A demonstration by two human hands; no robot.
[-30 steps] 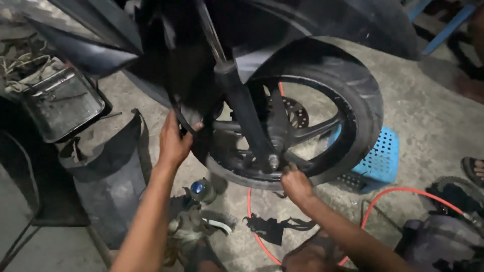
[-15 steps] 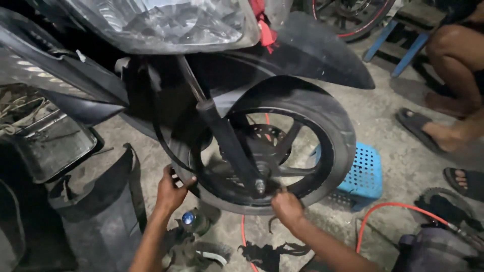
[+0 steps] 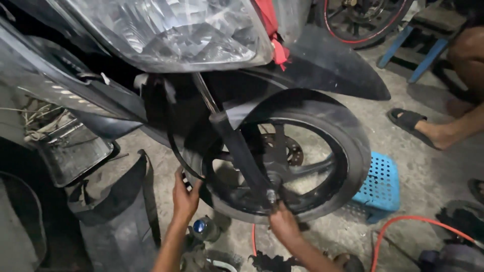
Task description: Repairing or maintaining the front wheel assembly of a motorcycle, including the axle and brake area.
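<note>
Both of my hands are down at the front wheel [image 3: 322,151] of the black motorcycle, which stands on the concrete floor [image 3: 428,171] with its tyre right against a blue perforated plastic basket [image 3: 380,184]. My left hand [image 3: 184,197] is pressed to the rear edge of the tyre, fingers curled round the rubber, and I cannot tell how firmly they close. My right hand [image 3: 283,222] is at the bottom of the fork leg [image 3: 242,151], just under the axle end [image 3: 271,194], with its fingers bunched together there; whether they pinch a part or a tool is hidden from me. The headlight [image 3: 171,30] fills the top of my view, with a red rag [image 3: 272,30] hanging beside it and the black mudguard [image 3: 327,70] arching over the wheel. A loose black body panel [image 3: 116,201] leans on the floor left of my left arm, and a small bottle with a blue cap [image 3: 201,226] stands between my wrists. An orange hose [image 3: 403,221] snakes across the floor at lower right. Another person's sandalled foot [image 3: 418,126] rests on the floor at right, well apart from my hands.
</note>
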